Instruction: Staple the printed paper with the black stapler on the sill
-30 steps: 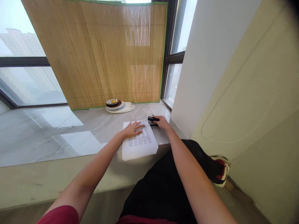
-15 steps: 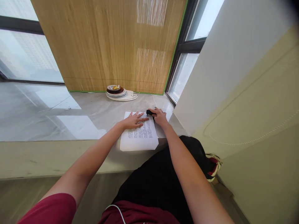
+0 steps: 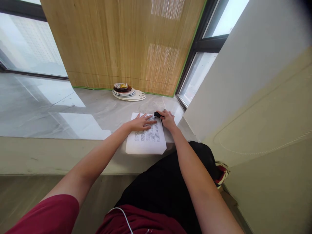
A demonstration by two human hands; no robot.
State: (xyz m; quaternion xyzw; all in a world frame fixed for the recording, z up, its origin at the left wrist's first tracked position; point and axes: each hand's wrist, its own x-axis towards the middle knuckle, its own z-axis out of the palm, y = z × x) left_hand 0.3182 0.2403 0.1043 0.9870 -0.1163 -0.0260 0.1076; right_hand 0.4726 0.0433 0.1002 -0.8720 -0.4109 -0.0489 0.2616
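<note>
White printed paper (image 3: 146, 146) lies on the grey marble sill, its near end reaching over the front edge. My left hand (image 3: 141, 123) rests flat on the upper part of the sheet with its fingers spread. At the paper's top right corner, my right hand (image 3: 168, 118) is closed around a black stapler (image 3: 158, 115). The stapler's front end lies over the paper's edge; whether its jaws are pressed together I cannot tell. Part of the stapler is hidden under my fingers.
Behind the paper, a stack of plates (image 3: 123, 92) sits on the marble sill (image 3: 97, 104), against a bamboo blind (image 3: 117, 42). A wall (image 3: 219, 107) with a hanging bead chain rises on the right. My bent leg (image 3: 165, 175) is below the sill.
The camera view has shifted slightly, so the sill and plates sit a little higher. Both hands keep their places on the paper and the stapler.
</note>
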